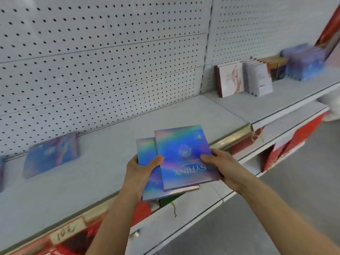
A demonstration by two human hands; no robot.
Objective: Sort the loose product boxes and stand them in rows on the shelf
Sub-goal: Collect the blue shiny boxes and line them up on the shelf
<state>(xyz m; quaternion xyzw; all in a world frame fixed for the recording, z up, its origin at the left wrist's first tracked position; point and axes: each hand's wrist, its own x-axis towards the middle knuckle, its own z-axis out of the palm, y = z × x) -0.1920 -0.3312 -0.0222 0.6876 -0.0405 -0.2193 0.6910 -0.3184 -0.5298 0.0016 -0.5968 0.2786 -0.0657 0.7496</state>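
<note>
Two bare forearms, no sleeves in view. Left hand [139, 172] and right hand [223, 166] without gloves, rings or watch.

Both bare arms reach forward, left grip [140, 169] and right grip [219, 163] curled closed, thumbs on top.

One box [51, 156] on shelf [184, 115] left, standing rows [257, 78] far right.
</note>
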